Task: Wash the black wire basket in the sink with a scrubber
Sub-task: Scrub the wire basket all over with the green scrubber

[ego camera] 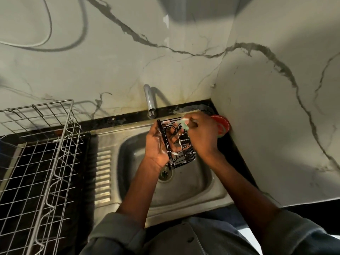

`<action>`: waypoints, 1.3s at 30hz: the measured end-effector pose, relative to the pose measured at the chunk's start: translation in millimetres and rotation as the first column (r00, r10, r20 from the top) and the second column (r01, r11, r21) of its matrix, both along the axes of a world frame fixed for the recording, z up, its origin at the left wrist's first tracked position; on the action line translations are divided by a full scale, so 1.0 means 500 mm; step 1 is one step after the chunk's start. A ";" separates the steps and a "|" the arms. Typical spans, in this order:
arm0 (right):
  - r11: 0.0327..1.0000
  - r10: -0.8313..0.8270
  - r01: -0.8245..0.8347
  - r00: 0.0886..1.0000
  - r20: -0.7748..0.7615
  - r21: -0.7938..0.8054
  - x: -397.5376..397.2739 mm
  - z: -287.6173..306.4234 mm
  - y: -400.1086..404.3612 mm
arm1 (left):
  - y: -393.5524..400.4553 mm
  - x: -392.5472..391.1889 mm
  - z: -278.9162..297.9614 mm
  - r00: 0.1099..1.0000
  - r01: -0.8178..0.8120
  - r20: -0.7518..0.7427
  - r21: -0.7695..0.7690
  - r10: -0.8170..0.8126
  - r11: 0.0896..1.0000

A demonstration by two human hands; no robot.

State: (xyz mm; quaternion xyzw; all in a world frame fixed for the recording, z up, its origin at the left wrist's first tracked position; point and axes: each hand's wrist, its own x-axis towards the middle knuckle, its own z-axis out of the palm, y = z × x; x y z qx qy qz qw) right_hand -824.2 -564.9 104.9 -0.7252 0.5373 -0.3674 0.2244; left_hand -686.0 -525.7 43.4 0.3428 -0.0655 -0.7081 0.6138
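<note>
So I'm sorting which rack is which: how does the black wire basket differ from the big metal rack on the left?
The black wire basket is small, dark and soapy, held over the sink by the left hand. The metal rack is far larger, silver, and rests untouched on the counter. Both are open wire grids.

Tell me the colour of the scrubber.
Pale green scrubber, soapy, in the right hand; head view.

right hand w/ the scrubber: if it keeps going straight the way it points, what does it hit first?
The right hand points left with the scrubber; first contact would likely be the black wire basket, held by the left hand.
</note>
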 end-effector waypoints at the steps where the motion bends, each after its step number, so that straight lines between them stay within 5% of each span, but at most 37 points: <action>1: 0.998 0.065 -0.065 0.998 -0.013 -0.011 0.019 0.011 0.000 | -0.001 -0.007 0.004 1.000 -0.018 -0.003 -0.011 0.018 1.000; 5: 0.949 0.289 -0.308 0.935 -0.208 -0.067 0.085 0.019 0.038 | 0.004 -0.007 0.008 0.990 -0.143 -0.013 -0.004 0.143 0.990; 8: 0.936 0.294 -0.334 0.914 -0.278 -0.110 0.099 0.003 0.072 | 0.000 0.002 -0.003 0.976 -0.205 0.082 0.015 0.203 0.979; 14: 0.988 0.139 -0.148 0.980 -0.140 -0.055 0.103 -0.001 0.068 | 0.010 -0.022 0.009 0.982 -0.177 -0.066 -0.041 0.174 0.983; 20: 0.971 0.037 -0.117 0.934 0.355 0.207 0.075 0.004 0.029 | 0.007 -0.020 0.020 0.983 -0.180 0.013 -0.016 0.181 0.983; 26: 0.986 0.162 -0.158 0.985 -0.067 0.062 0.085 -0.007 0.035 | 0.009 -0.036 0.030 0.986 -0.158 0.053 0.000 0.158 0.987; 33: 0.994 0.082 -0.071 0.988 -0.135 0.082 0.087 -0.009 0.025 | 0.010 -0.039 0.034 0.984 -0.115 0.143 0.040 0.108 0.993; 39: 0.976 -0.016 0.010 1.000 0.025 0.217 0.066 -0.015 0.000 | 0.007 -0.034 0.029 0.966 -0.054 0.254 0.036 0.043 0.998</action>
